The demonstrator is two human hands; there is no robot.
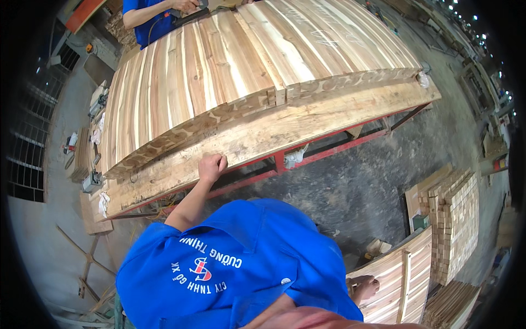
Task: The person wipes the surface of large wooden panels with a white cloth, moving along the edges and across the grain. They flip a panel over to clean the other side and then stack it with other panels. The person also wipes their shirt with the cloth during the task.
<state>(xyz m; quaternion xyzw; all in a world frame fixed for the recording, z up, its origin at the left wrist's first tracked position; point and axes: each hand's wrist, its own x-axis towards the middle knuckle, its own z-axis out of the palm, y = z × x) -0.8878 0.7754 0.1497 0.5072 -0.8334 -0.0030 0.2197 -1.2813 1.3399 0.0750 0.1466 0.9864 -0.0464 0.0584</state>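
Note:
My left hand (212, 167) is a closed fist with nothing showing in it, at the near edge of a long wooden workbench (241, 145). Beyond it, stacked striped wooden panels (219, 68) lie on the bench, with pale handwritten marks on the top one. Down at my right side, my right hand (364, 288) is closed with curled fingers, over the left edge of another striped wooden panel (383, 285). Whether that hand grips anything cannot be made out. A narrow wooden strip (405, 285) lies across this second panel.
Across the bench, a co-worker's hand (186, 5) is on a dark tool. Red metal framing (279, 162) supports the bench. Stacked wood blocks (452, 219) and a pile of boards (449, 304) stand at the right. Crossed wooden sticks (87, 257) are at the left.

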